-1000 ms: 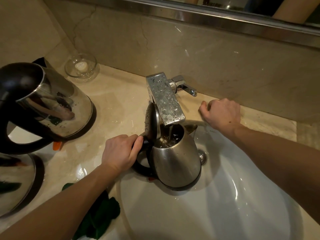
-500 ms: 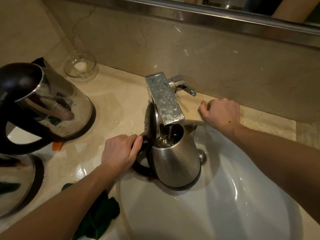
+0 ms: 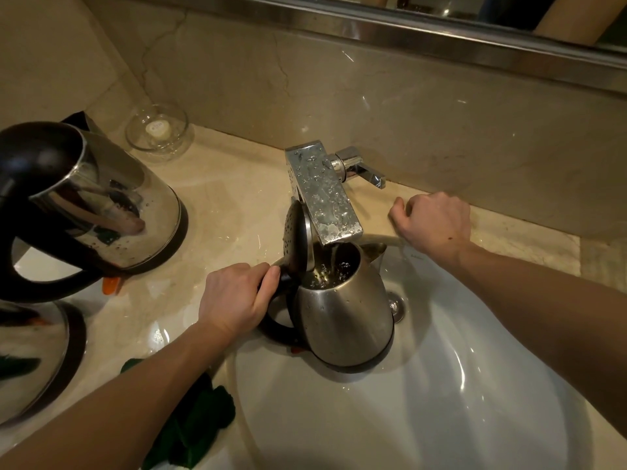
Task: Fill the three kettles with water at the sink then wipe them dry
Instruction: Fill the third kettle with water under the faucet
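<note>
A steel kettle (image 3: 346,317) with its lid up stands in the white sink (image 3: 458,401) under the square chrome tap (image 3: 322,195). Water runs from the spout into the kettle's mouth. My left hand (image 3: 234,296) grips the kettle's black handle. My right hand (image 3: 434,222) rests loosely curled on the counter behind the basin, to the right of the tap lever (image 3: 363,167), holding nothing. A second steel kettle (image 3: 101,205) stands on the counter at left, and part of a third kettle (image 3: 30,354) shows at the lower left edge.
A dark green cloth (image 3: 193,425) lies on the wet counter by the sink's near left rim. A small glass dish (image 3: 157,130) sits at the back left against the marble wall. A mirror frame runs along the top.
Nothing has visibly moved; water keeps running into the kettle and both hands hold their places.
</note>
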The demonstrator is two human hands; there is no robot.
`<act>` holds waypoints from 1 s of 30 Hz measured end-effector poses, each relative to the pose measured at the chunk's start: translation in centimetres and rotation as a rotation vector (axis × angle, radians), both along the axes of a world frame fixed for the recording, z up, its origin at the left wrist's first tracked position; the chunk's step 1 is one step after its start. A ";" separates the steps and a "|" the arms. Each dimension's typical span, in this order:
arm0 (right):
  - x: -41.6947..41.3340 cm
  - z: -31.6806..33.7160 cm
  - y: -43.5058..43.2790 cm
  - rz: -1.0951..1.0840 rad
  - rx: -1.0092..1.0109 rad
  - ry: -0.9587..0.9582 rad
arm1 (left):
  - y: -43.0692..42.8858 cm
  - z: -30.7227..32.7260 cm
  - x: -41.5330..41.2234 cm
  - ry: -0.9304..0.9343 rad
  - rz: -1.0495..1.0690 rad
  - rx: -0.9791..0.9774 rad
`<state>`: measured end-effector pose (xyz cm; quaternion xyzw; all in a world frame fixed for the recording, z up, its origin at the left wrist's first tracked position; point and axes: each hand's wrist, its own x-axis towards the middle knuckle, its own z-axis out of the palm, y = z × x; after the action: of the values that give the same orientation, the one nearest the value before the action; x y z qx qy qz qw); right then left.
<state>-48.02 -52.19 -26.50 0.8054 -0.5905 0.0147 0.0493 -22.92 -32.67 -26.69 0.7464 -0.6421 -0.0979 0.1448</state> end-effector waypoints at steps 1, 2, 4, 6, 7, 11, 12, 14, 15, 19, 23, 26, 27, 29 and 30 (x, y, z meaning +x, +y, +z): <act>0.0 0.0 0.0 0.003 0.000 0.003 | 0.0 0.0 0.0 0.002 -0.002 -0.004; 0.0 0.0 0.0 0.004 0.000 0.003 | -0.1 0.0 0.0 0.001 -0.005 -0.008; 0.1 0.0 0.0 0.001 0.000 0.001 | -0.1 0.0 0.1 -0.002 -0.007 -0.004; 0.1 0.1 0.0 -0.001 0.003 0.007 | -0.1 -0.1 0.1 -0.004 -0.006 0.001; 0.1 0.1 0.1 0.000 0.004 0.011 | -0.1 0.0 0.1 -0.004 -0.006 0.001; 0.1 0.3 0.1 0.002 0.009 0.008 | -0.1 0.0 0.0 0.001 -0.005 0.000; 0.1 0.3 0.1 0.003 0.009 0.006 | 0.0 0.0 0.0 0.001 -0.004 -0.002; 0.1 0.3 0.1 0.007 0.005 0.002 | 0.0 0.1 0.0 0.000 -0.004 -0.004; 0.1 0.3 0.1 0.008 0.001 0.001 | 0.0 0.1 0.0 0.000 -0.002 -0.003; 0.1 0.3 0.2 0.008 0.002 0.000 | 0.0 0.0 0.0 0.000 -0.002 -0.006; 0.1 0.4 0.2 0.002 0.013 0.010 | 0.0 -0.1 0.1 -0.004 -0.012 -0.017; 0.2 0.4 0.3 -0.002 0.016 0.015 | 0.0 -0.1 0.1 -0.003 -0.018 -0.017; 0.2 0.5 0.3 -0.004 0.016 0.014 | 0.0 -0.1 0.1 -0.003 -0.019 -0.014; 0.2 0.4 0.2 -0.007 0.010 0.010 | 0.0 -0.1 0.1 -0.005 -0.020 -0.011; 0.2 0.4 0.2 -0.009 0.007 0.008 | 0.0 -0.1 0.1 -0.006 -0.020 -0.011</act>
<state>-47.84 -51.95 -26.08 0.8030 -0.5939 0.0092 0.0488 -22.81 -32.70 -26.80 0.7393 -0.6506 -0.0938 0.1460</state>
